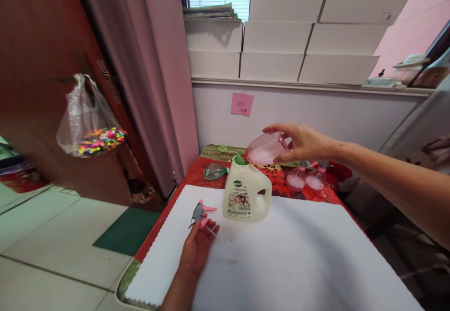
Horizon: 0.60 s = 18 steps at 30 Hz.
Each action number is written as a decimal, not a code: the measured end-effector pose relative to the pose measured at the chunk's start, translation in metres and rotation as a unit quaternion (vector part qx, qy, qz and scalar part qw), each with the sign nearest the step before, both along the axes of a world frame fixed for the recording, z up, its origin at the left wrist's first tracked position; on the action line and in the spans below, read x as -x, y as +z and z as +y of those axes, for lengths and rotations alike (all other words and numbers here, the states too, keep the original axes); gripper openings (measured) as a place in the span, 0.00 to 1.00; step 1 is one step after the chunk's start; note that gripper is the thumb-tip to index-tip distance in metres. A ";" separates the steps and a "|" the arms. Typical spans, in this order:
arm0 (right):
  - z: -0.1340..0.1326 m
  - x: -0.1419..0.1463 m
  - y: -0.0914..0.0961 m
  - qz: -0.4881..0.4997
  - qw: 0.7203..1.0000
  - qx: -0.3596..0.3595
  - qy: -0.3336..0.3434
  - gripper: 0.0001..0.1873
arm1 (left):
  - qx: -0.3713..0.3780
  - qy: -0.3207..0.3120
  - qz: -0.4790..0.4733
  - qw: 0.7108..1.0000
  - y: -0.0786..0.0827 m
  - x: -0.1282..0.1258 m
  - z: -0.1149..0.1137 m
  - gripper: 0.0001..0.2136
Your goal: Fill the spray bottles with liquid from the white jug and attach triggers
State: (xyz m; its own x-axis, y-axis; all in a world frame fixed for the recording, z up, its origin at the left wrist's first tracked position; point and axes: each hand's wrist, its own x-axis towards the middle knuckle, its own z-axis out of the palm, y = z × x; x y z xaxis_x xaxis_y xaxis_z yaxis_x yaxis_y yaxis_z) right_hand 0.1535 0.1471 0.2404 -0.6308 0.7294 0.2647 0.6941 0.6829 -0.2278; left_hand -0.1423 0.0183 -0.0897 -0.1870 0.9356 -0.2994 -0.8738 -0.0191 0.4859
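I work at a table (192, 176) with a red printed cover, and a white sheet (281, 259) with a scalloped edge lies over its near part. Beyond its far edge is a pale wall with a pink note (242, 104) and, above, white boxes (274, 39) stacked before a window. To the left hang smooth pink curtains (168, 67) beside a brown door (31, 53); from its handle hangs a crinkled clear bag (89, 119) of small many-coloured pieces. The floor (45, 222) is pale tile.

My right hand (305, 142) is clamped on a see-through pink bottle (263, 149), tilted with its left end down at the green funnel (240, 157); I cannot tell whether they touch. The funnel sits in the mouth of a cream plastic jug (253, 212), upright on the sheet, with a looped handle on its right and a printed label. My left hand (197, 250), nearer and to the left, has its fingers closed around a grey and pink spray head (201, 212) with a thin tube. A clear rounded bottle (213, 171) lies far left of the jug; two pink spray bottles (296, 180) are to its right.
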 end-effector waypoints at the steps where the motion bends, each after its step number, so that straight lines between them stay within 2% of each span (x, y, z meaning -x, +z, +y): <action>1: 0.001 0.001 0.002 -0.011 1.000 -0.006 0.005 0.40 | 0.001 -0.001 0.000 1.000 0.000 0.000 0.000 0.08; 8: 0.010 0.010 0.019 -0.088 0.993 -0.053 0.056 0.41 | -0.006 -0.006 0.001 1.000 0.000 0.000 0.001 0.09; 18: 0.016 0.040 0.052 -0.202 0.964 -0.106 0.137 0.42 | -0.015 -0.014 -0.011 1.000 -0.001 0.002 0.001 0.11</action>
State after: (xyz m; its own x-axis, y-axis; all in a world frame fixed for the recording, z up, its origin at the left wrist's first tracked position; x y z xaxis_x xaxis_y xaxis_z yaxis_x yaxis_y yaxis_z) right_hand 0.1138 0.1631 0.2923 -0.8751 0.4773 0.0806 0.4836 0.8549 0.1880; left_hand -0.1438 0.0189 -0.0907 -0.1552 0.9486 -0.2757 -0.8844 -0.0091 0.4666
